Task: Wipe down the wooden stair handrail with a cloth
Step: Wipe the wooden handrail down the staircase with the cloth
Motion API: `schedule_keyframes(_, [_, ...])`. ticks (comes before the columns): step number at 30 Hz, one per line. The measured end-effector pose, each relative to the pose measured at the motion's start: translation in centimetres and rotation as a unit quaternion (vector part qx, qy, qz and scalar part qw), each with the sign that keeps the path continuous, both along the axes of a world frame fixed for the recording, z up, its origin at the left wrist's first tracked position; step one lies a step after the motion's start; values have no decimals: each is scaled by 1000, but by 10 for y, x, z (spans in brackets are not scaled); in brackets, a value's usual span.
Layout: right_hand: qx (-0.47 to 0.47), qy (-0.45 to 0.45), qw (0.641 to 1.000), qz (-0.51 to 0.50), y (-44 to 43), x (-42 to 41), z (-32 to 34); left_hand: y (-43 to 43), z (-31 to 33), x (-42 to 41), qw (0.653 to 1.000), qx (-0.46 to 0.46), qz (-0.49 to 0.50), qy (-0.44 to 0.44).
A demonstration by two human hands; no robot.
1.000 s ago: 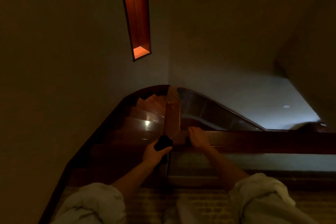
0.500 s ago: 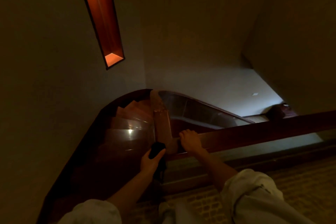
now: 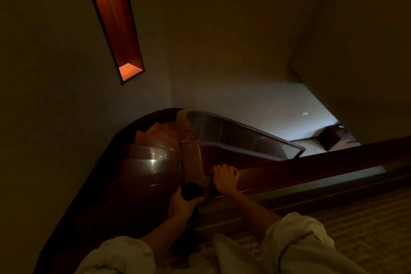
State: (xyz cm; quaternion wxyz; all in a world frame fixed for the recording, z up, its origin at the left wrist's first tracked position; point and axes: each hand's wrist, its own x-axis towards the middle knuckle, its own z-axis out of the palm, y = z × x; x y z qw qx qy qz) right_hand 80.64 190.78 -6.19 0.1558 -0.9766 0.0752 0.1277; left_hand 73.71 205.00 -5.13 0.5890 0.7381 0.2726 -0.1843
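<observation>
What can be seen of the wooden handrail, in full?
The handrail is dark reddish-brown wood with a broad top. One length runs from a corner rightward out of frame; another, lighter and worn-looking, descends beside the stairs. At the corner the right hand lies on top, fingers curled over the far edge, and the left hand holds a dark cloth at its near side.

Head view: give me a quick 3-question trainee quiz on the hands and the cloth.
1. Which side grips the cloth? A left, B right.
2. True or false: the right hand hangs clear of the handrail.
3. Fill in: the stairs show to the ___ of both hands.

Key:
1. A, the left hand.
2. False, its fingers curl over the handrail.
3. Left.
</observation>
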Motion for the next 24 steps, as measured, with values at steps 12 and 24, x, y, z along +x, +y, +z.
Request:
schedule_keyframes(12, [-27,-132,990,-41,11,-12,-16,15,6,30,995,-64,67,46])
schedule_keyframes(24, [-2,-180,981,-67,16,-13,-32,18,20,92,993,-52,83,58])
